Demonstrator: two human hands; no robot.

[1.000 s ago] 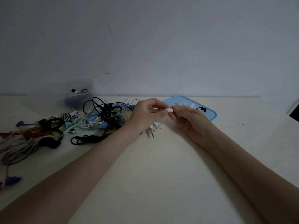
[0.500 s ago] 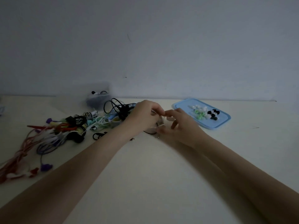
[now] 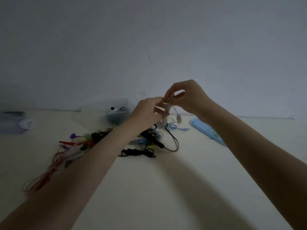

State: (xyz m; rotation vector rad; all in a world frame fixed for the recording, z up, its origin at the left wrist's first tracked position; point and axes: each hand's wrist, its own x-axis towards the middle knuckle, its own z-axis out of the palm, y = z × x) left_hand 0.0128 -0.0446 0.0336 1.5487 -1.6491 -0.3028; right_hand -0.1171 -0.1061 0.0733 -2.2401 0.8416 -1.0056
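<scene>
Dim room: plain grey wall (image 3: 149,39) behind a cream table (image 3: 157,188)

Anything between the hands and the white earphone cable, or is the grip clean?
Nothing visible. The left hand and right hand both pinch the thin white earphone cable directly, above the cream table. Its loops hang over the tangled pile of coloured cables; contact with the pile cannot be told.
</scene>
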